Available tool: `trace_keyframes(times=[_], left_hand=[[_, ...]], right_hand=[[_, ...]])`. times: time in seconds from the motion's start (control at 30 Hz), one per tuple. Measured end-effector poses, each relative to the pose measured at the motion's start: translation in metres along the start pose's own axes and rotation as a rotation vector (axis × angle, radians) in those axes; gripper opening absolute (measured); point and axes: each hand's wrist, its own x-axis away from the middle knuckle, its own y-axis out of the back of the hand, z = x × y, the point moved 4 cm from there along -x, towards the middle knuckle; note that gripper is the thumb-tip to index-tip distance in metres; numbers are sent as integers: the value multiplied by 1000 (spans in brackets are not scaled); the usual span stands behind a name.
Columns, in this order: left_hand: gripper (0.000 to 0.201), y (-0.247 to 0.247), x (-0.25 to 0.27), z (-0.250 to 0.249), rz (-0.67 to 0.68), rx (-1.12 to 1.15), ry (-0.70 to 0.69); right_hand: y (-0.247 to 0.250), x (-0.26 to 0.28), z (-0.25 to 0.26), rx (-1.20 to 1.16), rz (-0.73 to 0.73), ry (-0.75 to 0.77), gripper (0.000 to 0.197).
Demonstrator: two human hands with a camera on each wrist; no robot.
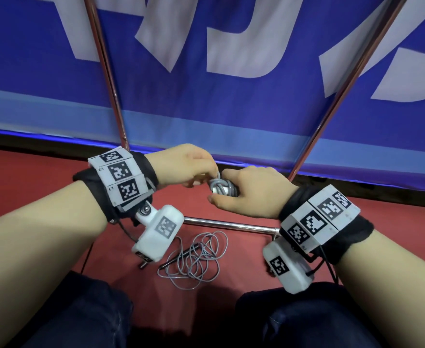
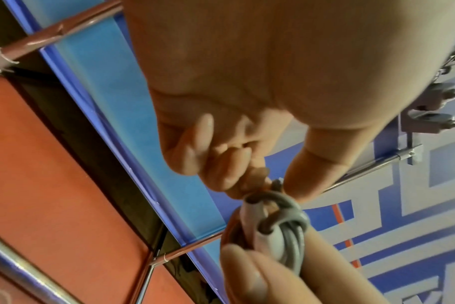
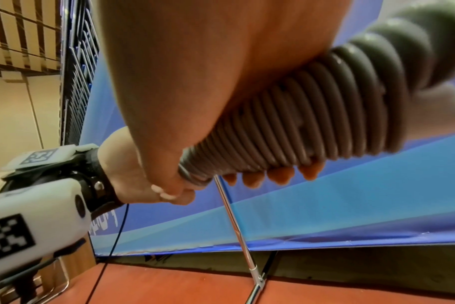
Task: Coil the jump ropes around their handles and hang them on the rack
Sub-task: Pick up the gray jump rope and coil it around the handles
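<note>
Her right hand (image 1: 251,192) clamps the coiled jump rope (image 1: 222,187) steady so the left hand (image 1: 188,167) can pinch its end tight.

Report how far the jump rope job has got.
Done: one grey rope is wound tightly round its handles. In hand: right hand holds that bundle while left hand pinches the rope end at its tip. Left: hang it on the rack, then coil the loose rope on the floor.

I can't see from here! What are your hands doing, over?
Right hand grips coiled rope. Left hand pinches its loop. Second rope loose on floor. Nothing blocking.
</note>
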Motion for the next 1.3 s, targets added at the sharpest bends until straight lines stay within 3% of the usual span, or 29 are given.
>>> trace_keyframes(times=[0.13, 0.2, 0.33, 0.47, 0.53, 0.6, 0.77, 0.83, 0.9, 1.03, 1.2, 1.3], left_hand=[[8, -6, 0, 4, 101, 132, 72], [15, -6, 0, 6, 108, 149, 65], [23, -1, -1, 7, -5, 228, 57], [21, 1, -4, 10, -127, 324, 121], [23, -2, -4, 13, -151, 339, 183], [28, -5, -5, 16, -178, 328, 229], [30, -6, -10, 17, -204, 201, 185], [27, -5, -9, 14, -178, 229, 83], [29, -7, -6, 12, -48, 261, -32], [33, -24, 4, 9, 282, 190, -6], [51, -32, 3, 2, 244, -333, 73], [45, -28, 1, 5, 184, -104, 84]], right_hand=[[-12, -2, -1, -146, 108, 106, 39], [-13, -1, -1, -184, 130, 133, 38], [-4, 0, -2, -144, 45, 139, 48], [9, 6, 0, 27, -60, 111, 46], [11, 9, 4, 81, -65, 126, 55], [11, 9, 7, 107, -53, 138, 60], [9, 6, 13, 214, -105, 166, 56], [10, 6, 5, 156, -129, 100, 55], [11, 6, -7, 80, -142, 33, 57], [4, 6, -15, 92, -139, 97, 56], [2, 6, -9, 166, -160, 191, 44], [0, 6, -7, 136, -168, 161, 44]])
